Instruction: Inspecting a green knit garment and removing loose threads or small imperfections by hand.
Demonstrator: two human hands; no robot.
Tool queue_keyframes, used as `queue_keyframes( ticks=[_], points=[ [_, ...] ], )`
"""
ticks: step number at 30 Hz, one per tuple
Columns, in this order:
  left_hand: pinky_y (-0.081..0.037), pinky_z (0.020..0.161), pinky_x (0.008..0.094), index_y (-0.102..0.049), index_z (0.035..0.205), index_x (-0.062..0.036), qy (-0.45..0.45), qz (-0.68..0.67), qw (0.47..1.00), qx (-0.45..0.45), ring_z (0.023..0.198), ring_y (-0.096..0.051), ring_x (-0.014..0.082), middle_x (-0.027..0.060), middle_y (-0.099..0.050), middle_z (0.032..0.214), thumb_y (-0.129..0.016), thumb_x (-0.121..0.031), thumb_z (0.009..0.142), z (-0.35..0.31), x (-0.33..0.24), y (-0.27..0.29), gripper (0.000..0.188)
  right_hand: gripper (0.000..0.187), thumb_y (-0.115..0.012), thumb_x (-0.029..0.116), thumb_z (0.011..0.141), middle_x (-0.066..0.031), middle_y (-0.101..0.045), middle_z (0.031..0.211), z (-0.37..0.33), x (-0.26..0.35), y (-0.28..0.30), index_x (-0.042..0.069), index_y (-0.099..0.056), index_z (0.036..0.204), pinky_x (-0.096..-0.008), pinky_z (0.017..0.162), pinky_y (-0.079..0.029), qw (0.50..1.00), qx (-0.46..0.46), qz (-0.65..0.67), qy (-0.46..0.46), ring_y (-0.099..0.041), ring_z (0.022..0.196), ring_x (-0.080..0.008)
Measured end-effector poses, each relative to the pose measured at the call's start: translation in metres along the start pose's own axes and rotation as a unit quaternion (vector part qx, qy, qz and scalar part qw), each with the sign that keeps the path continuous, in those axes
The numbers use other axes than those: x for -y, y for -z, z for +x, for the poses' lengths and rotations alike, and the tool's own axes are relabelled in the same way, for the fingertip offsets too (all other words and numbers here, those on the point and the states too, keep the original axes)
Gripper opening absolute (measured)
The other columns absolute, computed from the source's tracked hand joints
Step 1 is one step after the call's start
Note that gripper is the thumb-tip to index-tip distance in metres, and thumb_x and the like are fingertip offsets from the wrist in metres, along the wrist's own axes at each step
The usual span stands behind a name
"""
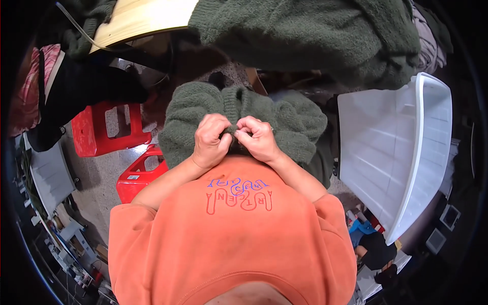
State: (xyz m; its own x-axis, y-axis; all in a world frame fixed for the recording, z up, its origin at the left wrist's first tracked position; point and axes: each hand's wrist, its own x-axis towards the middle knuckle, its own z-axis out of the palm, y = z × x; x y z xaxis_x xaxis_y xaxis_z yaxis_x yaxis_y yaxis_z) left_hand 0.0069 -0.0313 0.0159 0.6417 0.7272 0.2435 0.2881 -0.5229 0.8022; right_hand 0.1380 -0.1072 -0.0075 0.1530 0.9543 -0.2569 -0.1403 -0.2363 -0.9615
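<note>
A dark green knitted sweater (pixel 300 127) lies bunched across my lap, its ribbed band (pixel 232 103) running up the middle between two folds. My left hand (pixel 209 138) pinches the knit close to my body, thumb and fingers pressed together. Right beside it, my right hand (pixel 256 137) grips the same bit of sweater with curled fingers, and a ring shows on one finger. The two hands almost touch. What lies between the fingertips is too small to make out beyond the green knit.
More dark green knitwear (pixel 310 35) is heaped ahead of me beside a light wooden tabletop (pixel 147 18). A large white plastic bin (pixel 381 147) stands at my right. Red stools (pixel 109 134) are on the left, one near a seated person in dark trousers (pixel 86 91). Another person (pixel 376 251) is behind at right.
</note>
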Motion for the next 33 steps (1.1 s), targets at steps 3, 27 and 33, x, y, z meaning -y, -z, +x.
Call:
queue_keyframes(
  ticks=[3,27,33],
  points=[
    [-0.044,0.064,0.0343,-0.053,0.077,-0.0018,-0.032,0.091,0.993,-0.072,0.074,-0.052,0.0278,0.0134,-0.052,0.087,-0.06,0.002,0.058,0.005,-0.018,0.006,0.02,0.013,-0.063,0.008,0.063,-0.0075,-0.054,0.059,-0.005,0.006,0.002,0.002,-0.052,0.069,-0.0342,0.065,-0.042,0.939,-0.101,-0.24,0.226,-0.049,0.049,-0.022],
    [-0.046,0.044,0.02,-0.054,0.072,-0.0001,0.474,-0.397,0.785,0.033,0.052,-0.055,0.0099,0.0054,-0.056,0.063,-0.052,0.004,0.07,0.003,-0.001,-0.008,0.005,0.011,-0.06,0.004,0.061,-0.0054,-0.053,0.064,-0.004,0.003,-0.002,0.007,-0.053,0.068,-0.0342,0.063,-0.039,0.918,-0.105,-0.306,0.228,-0.053,0.065,-0.024],
    [-0.048,0.048,0.0222,-0.051,0.078,-0.0018,0.519,-0.457,0.722,0.031,0.053,-0.057,0.0137,0.0078,-0.056,0.064,-0.053,0.003,0.07,0.003,-0.004,-0.001,0.01,0.013,-0.061,0.002,0.059,-0.0039,-0.053,0.065,-0.007,0.006,-0.003,0.007,-0.053,0.067,-0.0323,0.066,-0.038,0.924,-0.116,-0.282,0.23,-0.053,0.066,-0.0216]
  ],
)
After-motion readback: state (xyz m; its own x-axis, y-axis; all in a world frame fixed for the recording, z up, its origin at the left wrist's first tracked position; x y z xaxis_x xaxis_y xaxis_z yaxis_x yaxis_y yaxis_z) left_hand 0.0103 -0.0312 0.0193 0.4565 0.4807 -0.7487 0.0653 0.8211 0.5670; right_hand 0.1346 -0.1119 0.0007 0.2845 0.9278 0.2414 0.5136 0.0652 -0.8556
